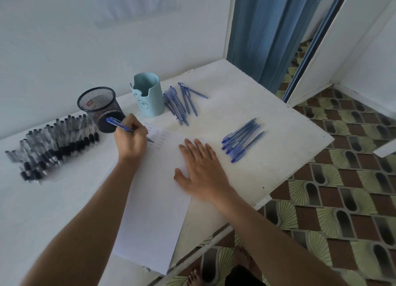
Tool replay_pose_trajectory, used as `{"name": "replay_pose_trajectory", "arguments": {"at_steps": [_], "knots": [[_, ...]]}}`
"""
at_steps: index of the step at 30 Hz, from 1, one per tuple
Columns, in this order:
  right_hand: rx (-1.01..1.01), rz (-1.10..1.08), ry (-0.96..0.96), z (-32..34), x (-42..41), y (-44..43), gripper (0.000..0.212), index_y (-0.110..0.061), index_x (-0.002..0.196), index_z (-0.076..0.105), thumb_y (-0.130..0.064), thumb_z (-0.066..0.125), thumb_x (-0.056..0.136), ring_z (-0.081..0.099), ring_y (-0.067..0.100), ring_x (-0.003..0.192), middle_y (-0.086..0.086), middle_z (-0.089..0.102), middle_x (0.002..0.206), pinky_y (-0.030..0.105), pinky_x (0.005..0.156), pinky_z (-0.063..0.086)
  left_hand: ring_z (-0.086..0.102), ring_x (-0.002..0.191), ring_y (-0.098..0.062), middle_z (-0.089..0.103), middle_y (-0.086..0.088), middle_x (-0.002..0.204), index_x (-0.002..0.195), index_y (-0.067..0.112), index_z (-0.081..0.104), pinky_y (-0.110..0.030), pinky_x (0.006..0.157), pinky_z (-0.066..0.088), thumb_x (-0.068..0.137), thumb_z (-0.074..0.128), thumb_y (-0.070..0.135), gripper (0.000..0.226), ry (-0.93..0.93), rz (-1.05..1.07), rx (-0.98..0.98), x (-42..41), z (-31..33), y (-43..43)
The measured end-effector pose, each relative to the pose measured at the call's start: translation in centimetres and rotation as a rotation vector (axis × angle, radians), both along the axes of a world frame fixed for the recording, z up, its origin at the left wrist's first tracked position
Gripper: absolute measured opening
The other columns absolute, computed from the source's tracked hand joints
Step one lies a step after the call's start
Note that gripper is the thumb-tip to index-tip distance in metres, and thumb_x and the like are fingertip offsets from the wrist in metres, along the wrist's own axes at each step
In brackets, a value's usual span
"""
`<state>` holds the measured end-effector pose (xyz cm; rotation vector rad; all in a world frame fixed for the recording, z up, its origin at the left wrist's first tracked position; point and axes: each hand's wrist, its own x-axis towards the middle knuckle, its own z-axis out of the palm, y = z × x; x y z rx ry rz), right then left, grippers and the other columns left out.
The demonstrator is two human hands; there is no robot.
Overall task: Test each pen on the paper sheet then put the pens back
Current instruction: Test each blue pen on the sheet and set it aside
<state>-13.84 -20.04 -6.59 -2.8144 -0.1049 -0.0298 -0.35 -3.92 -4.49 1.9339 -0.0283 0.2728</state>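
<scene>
Currently, the left hand [130, 140] has its fingers curled round a blue pen [119, 123], whose tip meets the top of the paper sheet [156, 200] beside rows of small written marks. The right hand [201, 167] lies flat with its fingers straight and spread, pressing on the sheet's right edge. On the desk [267, 105], one group of blue pens [177, 105] lies just beside the light-blue holder [147, 95], a second group [242, 140] lies right of the sheet, and black pens [53, 144] lie left of the mesh cup [98, 107].
</scene>
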Motion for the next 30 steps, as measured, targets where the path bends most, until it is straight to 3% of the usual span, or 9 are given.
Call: {"name": "replay_pose_trajectory", "arguments": {"at_steps": [3, 7, 10, 16, 19, 21, 23, 25, 30], "knots": [[0.005, -0.005, 0.0, 0.1, -0.1, 0.1, 0.072, -0.016, 0.159, 0.014, -0.048, 0.037, 0.099, -0.004, 0.023, 0.154, 0.004, 0.005, 0.168, 0.041, 0.124, -0.006, 0.048, 0.057, -0.026, 0.05, -0.008, 0.067, 0.092, 0.028, 0.051, -0.037, 0.057, 0.043, 0.084, 0.053, 0.017, 0.013, -0.069, -0.004, -0.08, -0.5, 0.3, -0.1], [-0.002, -0.012, -0.007, 0.3, -0.2, 0.1, 0.071, -0.015, 0.159, 0.017, -0.048, 0.037, 0.099, -0.001, 0.024, 0.154, 0.005, 0.008, 0.168, 0.042, 0.125, -0.003, 0.051, 0.049, -0.016, 0.054, 0.001, 0.058, 0.111, 0.016, 0.056, -0.034, 0.056, 0.046, 0.1, 0.048, 0.049, 0.036, -0.041, 0.023, -0.065, -0.8, 0.7, -0.7], [0.001, -0.012, -0.001, 0.2, -0.3, 0.1, 0.071, -0.015, 0.159, 0.016, -0.048, 0.037, 0.099, -0.001, 0.024, 0.154, 0.005, 0.007, 0.168, 0.041, 0.125, -0.003, 0.047, 0.041, -0.01, 0.052, -0.003, 0.049, 0.108, 0.015, 0.067, -0.024, 0.048, 0.041, 0.104, 0.045, 0.043, 0.036, -0.035, -0.088, -0.01, -1.3, 0.7, -0.8], [-0.007, -0.006, 0.014, 0.2, -0.1, 0.1, 0.072, -0.015, 0.159, 0.015, -0.051, 0.027, 0.098, -0.002, 0.024, 0.155, 0.005, 0.006, 0.168, 0.042, 0.125, -0.003, 0.047, 0.04, -0.007, 0.056, -0.004, 0.05, 0.105, 0.012, 0.072, -0.017, 0.049, 0.042, 0.103, 0.049, 0.027, 0.028, 0.032, -0.155, 0.129, -2.2, 0.9, -1.6], [0.031, 0.004, 0.006, 0.1, -0.2, 0.0, 0.08, -0.013, 0.158, 0.018, -0.054, 0.017, 0.089, 0.0, 0.025, 0.154, 0.006, 0.009, 0.168, 0.041, 0.124, -0.004, 0.058, 0.061, -0.025, 0.065, -0.015, 0.066, 0.108, 0.017, 0.073, -0.03, 0.065, 0.048, 0.098, 0.053, 0.025, 0.024, 0.111, -0.201, 0.296, -1.9, 1.6, -2.3], [0.077, 0.007, -0.004, 0.1, -0.2, -0.2, 0.077, -0.009, 0.156, 0.021, -0.051, 0.027, 0.092, 0.001, 0.024, 0.154, 0.008, 0.012, 0.167, 0.038, 0.124, -0.005, 0.055, 0.074, -0.033, 0.067, -0.022, 0.081, 0.099, 0.014, 0.072, -0.032, 0.066, 0.044, 0.094, 0.051, 0.021, 0.023, 0.198, -0.259, 0.421, -1.5, 2.1, -3.1], [0.155, -0.008, -0.027, 0.3, -0.3, -0.4, 0.072, -0.006, 0.153, 0.027, -0.047, 0.037, 0.095, 0.004, 0.025, 0.154, 0.01, 0.017, 0.166, 0.036, 0.123, -0.004, 0.049, 0.075, -0.028, 0.066, -0.021, 0.086, 0.091, 0.006, 0.064, -0.031, 0.062, 0.038, 0.09, 0.049, 0.019, 0.02, 0.262, -0.291, 0.45, -1.0, 2.8, -4.4], [0.185, -0.035, -0.043, 0.4, -0.4, -0.6, 0.071, -0.005, 0.15, 0.033, -0.048, 0.032, 0.093, 0.007, 0.027, 0.154, 0.011, 0.021, 0.164, 0.038, 0.123, 0.002, 0.048, 0.072, -0.025, 0.063, -0.014, 0.079, 0.089, 0.007, 0.061, -0.03, 0.062, 0.041, 0.089, 0.052, 0.018, 0.015, 0.296, -0.283, 0.412, -0.1, 3.3, -5.6], [0.094, -0.011, -0.064, -0.2, -0.9, -1.2, 0.081, -0.006, 0.148, 0.038, -0.053, 0.02, 0.085, 0.02, 0.031, 0.151, 0.012, 0.029, 0.161, 0.047, 0.123, 0.017, 0.065, 0.089, -0.029, 0.068, -0.012, 0.098, 0.122, 0.013, 0.064, -0.036, 0.078, 0.057, 0.089, 0.065, 0.023, 0.034, 0.251, -0.213, 0.342, 3.0, 3.8, -8.7]]}}
